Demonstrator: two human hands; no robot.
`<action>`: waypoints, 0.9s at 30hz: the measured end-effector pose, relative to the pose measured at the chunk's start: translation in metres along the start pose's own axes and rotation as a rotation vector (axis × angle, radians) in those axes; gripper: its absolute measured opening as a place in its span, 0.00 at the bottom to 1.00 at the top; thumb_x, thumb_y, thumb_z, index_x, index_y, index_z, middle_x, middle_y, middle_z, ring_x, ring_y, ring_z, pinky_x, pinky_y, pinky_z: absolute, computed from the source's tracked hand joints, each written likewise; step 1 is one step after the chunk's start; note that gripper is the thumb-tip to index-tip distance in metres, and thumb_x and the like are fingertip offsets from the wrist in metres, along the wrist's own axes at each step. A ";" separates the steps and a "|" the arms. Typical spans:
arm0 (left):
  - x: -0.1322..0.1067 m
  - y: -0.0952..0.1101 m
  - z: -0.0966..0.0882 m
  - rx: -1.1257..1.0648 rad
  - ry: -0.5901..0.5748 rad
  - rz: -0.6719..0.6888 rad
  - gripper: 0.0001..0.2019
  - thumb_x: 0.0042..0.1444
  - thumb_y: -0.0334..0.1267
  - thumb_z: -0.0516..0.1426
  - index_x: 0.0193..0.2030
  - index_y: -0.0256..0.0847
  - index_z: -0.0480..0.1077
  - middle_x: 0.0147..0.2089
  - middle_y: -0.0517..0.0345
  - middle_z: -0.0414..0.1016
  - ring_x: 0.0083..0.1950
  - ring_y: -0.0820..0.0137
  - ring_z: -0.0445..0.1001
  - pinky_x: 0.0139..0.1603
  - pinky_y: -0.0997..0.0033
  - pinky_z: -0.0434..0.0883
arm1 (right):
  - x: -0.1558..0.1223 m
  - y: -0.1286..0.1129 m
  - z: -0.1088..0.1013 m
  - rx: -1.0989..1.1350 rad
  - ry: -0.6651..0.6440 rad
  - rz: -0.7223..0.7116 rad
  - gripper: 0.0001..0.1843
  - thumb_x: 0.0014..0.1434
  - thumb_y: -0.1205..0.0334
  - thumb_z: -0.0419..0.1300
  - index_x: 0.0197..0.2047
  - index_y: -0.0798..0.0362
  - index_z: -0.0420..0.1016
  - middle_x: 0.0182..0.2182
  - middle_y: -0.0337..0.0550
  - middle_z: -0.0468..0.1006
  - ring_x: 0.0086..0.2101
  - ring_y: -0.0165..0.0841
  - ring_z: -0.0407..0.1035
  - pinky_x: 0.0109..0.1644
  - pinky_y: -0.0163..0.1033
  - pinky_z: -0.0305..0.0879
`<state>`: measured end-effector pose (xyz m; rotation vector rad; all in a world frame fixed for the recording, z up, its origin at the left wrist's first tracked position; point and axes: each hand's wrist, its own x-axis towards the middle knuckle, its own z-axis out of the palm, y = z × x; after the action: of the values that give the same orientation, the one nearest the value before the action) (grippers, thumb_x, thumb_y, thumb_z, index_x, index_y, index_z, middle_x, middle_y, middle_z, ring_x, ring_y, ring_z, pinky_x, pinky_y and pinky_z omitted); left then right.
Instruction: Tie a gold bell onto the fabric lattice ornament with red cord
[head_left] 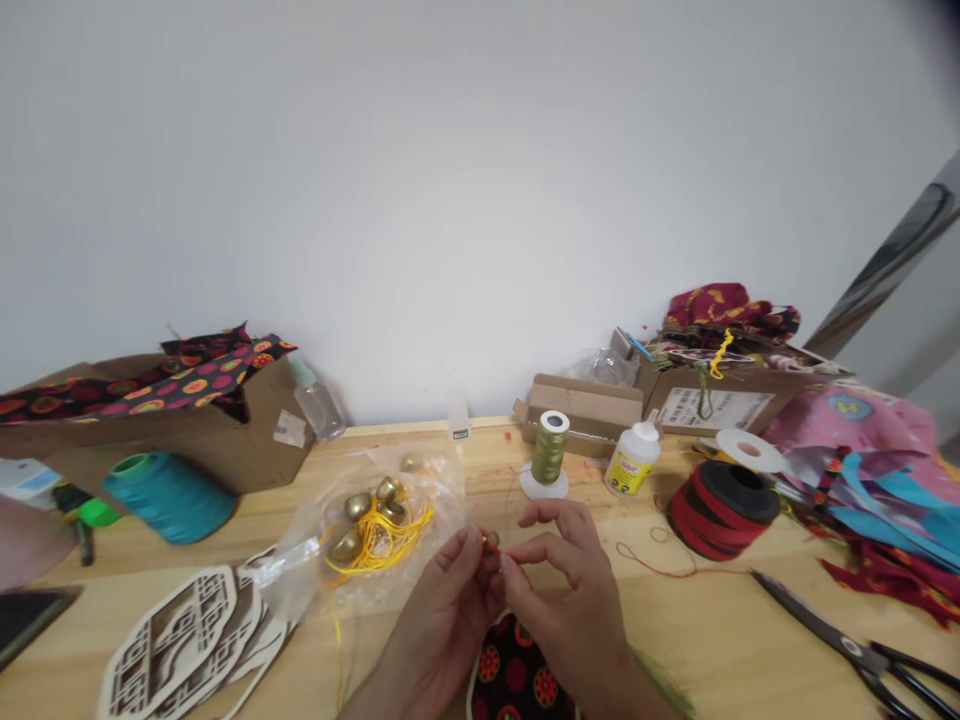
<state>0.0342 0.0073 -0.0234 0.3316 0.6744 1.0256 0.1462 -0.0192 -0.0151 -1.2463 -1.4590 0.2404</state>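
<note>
My left hand (448, 605) is closed in a pinch around a small shiny gold-coloured piece (487, 544), perhaps a bead; its exact kind is too small to tell. Close against it, my right hand (574, 595) has thumb and forefinger pressed together, with a hint of red at the tips that I cannot make out. Its other fingers are bent and raised. Beneath both hands lies a black fabric piece (510, 675) with orange and red flowers and a pale rim, partly covered by the right hand. Left of my hands, brass bells (356, 507) with yellow cord (382, 545) lie on a plastic bag (442, 480).
Beyond the hands stand a green thread spool (551, 450) and a glue bottle (632, 460). At right are a red ribbon roll (712, 510) and scissors (847, 645). At left are wooden cutouts (180, 640), a teal thread cone (169, 497) and a cardboard box (262, 440) of fabric.
</note>
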 end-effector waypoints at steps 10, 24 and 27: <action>-0.002 0.000 0.002 -0.009 -0.055 0.008 0.07 0.38 0.33 0.65 0.23 0.34 0.72 0.23 0.59 0.74 0.25 0.75 0.71 0.26 0.78 0.68 | 0.001 -0.001 0.001 -0.001 0.004 0.009 0.08 0.43 0.74 0.57 0.21 0.50 0.71 0.31 0.41 0.68 0.35 0.35 0.63 0.40 0.42 0.60; -0.002 0.000 0.002 -0.009 -0.058 0.011 0.06 0.38 0.32 0.65 0.22 0.34 0.72 0.23 0.59 0.74 0.25 0.75 0.72 0.27 0.78 0.69 | 0.001 0.000 0.001 -0.011 0.005 0.027 0.08 0.44 0.73 0.57 0.21 0.50 0.72 0.31 0.41 0.68 0.36 0.35 0.63 0.41 0.42 0.60; -0.002 0.001 0.003 -0.003 -0.039 0.009 0.07 0.37 0.33 0.65 0.22 0.34 0.72 0.23 0.59 0.74 0.25 0.74 0.72 0.27 0.78 0.69 | 0.001 0.000 0.001 -0.003 0.013 0.027 0.08 0.44 0.73 0.57 0.21 0.50 0.71 0.31 0.41 0.68 0.36 0.35 0.63 0.41 0.42 0.60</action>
<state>0.0350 0.0057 -0.0199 0.3514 0.6361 1.0264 0.1453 -0.0179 -0.0144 -1.2683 -1.4329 0.2479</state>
